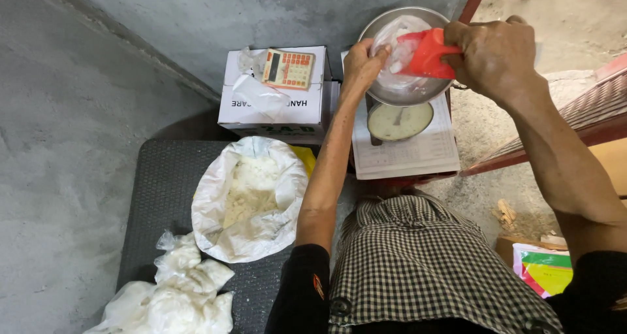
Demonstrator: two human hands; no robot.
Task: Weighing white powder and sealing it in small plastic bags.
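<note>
1. A dial scale (pixel 399 120) stands on a sheet of printed paper (pixel 418 154), with a round metal pan (pixel 392 92) on top of it.
2. Inside the pan lies a clear plastic bag (pixel 400 36) holding some white powder.
3. Just left of the scale sits a white cardboard box (pixel 274 108); a beige calculator (pixel 287 68) with orange keys and a crumpled plastic bag rest on its top.
4. Nearer the person, a dark textured mat (pixel 163 190) carries a large open white sack (pixel 251 200) of white powder near its far right corner.
5. At the mat's near left corner lies a heap of filled, tied plastic bags (pixel 176 295).
6. A colourful packet (pixel 545 272) lies on the floor at the right, beside the person's checked garment (pixel 424 268).
7. The left hand (pixel 362 63) reaches forward with a straight arm across the sack's right side and pinches the bag's edge at the pan's left rim.
8. The right hand (pixel 496 56) is closed around the handle of a red scoop (pixel 428 53), arm bent at the elbow, the scoop tilted into the bag's mouth over the pan.
</note>
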